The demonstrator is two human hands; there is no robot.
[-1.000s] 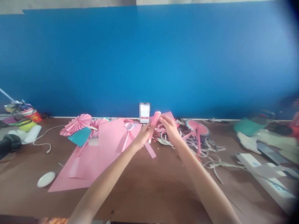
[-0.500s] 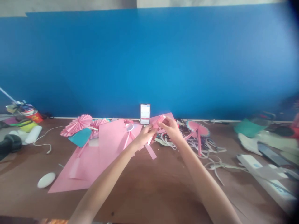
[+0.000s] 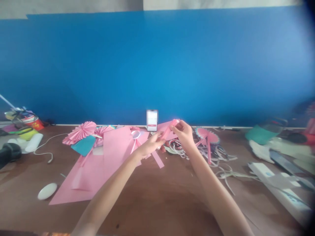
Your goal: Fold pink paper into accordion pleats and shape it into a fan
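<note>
**Folded pink paper strip held aslant between two hands**

The folded pink paper strip (image 3: 169,128) is held above the far middle of the table (image 3: 157,200), just in front of the propped phone (image 3: 152,120). Its long axis is tilted, running from lower left to upper right. The lower end is pinched by the left hand (image 3: 150,146), whose fingers are closed on it. The upper end is gripped by the right hand (image 3: 185,132), likewise clamped on the paper. Both hands are in contact with the strip, the right being set higher and farther off. A large pink sheet (image 3: 98,164) lies just left of the hands, and white offcuts (image 3: 221,160) lie to the right. No writing can be read: the phone screen is blurred, and no brand or label is legible elsewhere.
</note>
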